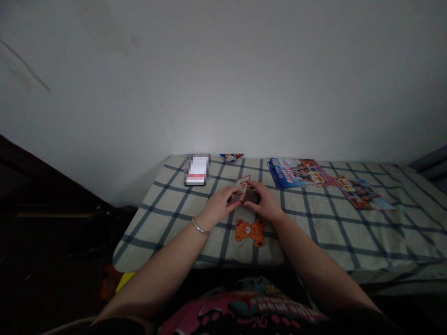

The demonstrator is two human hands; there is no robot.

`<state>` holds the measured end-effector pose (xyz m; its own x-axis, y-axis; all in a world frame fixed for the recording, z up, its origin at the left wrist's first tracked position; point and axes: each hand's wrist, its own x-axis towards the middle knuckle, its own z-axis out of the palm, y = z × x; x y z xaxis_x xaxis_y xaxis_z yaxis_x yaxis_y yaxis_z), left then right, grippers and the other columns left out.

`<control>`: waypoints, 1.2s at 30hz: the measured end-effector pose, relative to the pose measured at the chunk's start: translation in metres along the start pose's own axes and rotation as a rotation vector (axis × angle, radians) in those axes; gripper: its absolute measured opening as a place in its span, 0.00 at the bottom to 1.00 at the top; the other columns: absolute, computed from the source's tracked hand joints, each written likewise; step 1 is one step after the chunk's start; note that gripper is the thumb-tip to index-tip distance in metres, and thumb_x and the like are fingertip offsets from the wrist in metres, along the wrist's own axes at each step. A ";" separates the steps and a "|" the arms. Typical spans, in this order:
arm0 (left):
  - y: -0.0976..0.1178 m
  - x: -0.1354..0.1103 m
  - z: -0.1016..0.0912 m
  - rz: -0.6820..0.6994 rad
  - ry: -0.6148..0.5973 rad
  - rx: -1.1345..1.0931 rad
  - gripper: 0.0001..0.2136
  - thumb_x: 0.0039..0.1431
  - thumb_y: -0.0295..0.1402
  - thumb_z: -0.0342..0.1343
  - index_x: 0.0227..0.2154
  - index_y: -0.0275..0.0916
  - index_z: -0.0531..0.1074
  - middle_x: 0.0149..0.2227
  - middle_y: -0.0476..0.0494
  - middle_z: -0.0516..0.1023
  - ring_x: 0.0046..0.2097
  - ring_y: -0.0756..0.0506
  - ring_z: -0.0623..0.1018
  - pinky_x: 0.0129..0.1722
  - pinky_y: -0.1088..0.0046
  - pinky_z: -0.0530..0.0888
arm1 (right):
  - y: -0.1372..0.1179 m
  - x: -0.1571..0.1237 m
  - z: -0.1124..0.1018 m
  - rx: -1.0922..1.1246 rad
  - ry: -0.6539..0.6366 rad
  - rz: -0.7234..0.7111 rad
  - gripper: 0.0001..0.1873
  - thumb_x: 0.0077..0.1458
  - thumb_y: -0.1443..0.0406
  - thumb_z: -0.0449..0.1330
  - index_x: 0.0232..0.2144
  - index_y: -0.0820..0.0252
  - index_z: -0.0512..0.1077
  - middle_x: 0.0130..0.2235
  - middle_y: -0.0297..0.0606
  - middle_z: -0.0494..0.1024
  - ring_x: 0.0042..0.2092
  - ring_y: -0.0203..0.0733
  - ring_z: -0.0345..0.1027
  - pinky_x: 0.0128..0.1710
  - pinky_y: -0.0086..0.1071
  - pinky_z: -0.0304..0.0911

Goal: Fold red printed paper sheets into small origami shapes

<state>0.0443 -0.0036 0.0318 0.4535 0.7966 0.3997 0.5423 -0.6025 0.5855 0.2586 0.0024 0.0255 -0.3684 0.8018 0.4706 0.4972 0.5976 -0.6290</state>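
Note:
Between my two hands is a folded printed paper (241, 188), pale with red print and red edges, standing partly tilted above the checked tablecloth. My left hand (219, 204), with a silver bangle at the wrist, pinches its left side. On the right side, the fingers and thumb of my right hand (264, 202) close on the paper's edge. Part of the paper is covered by my fingers. Just below the hands an orange teddy bear picture (250, 232) shows on the cloth.
A lit phone (197, 170) with a blurred screen lies at the back left. Against the wall sits a small colourful folded paper (231, 158). To the right are a stack of bright leaflets (296, 172) and another leaflet (365, 193). The tablecloth (314, 232) reaches the near table edge.

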 end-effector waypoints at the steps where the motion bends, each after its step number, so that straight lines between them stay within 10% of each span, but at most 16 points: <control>1: 0.000 0.000 0.000 0.000 0.003 0.000 0.16 0.58 0.33 0.60 0.49 0.41 0.68 0.49 0.41 0.74 0.49 0.43 0.75 0.50 0.61 0.75 | -0.001 0.000 0.000 -0.010 -0.002 -0.007 0.35 0.51 0.55 0.65 0.59 0.53 0.61 0.56 0.46 0.69 0.57 0.51 0.63 0.56 0.49 0.61; 18: -0.006 0.000 0.003 0.046 0.187 0.053 0.25 0.64 0.27 0.46 0.64 0.40 0.50 0.55 0.37 0.69 0.56 0.43 0.71 0.56 0.60 0.72 | -0.008 0.000 -0.002 -0.056 -0.011 -0.067 0.30 0.55 0.65 0.59 0.60 0.53 0.61 0.58 0.45 0.66 0.59 0.48 0.61 0.60 0.47 0.58; 36: -0.007 0.000 -0.004 0.002 0.215 0.288 0.18 0.59 0.25 0.51 0.52 0.40 0.69 0.48 0.40 0.71 0.51 0.41 0.71 0.54 0.59 0.71 | -0.008 -0.003 -0.004 -0.396 -0.033 -0.046 0.17 0.56 0.69 0.58 0.47 0.50 0.76 0.44 0.42 0.73 0.47 0.48 0.67 0.46 0.43 0.68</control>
<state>0.0375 0.0015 0.0305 0.3118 0.7691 0.5579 0.7328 -0.5684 0.3740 0.2592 -0.0046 0.0315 -0.4189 0.7778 0.4685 0.7417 0.5908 -0.3176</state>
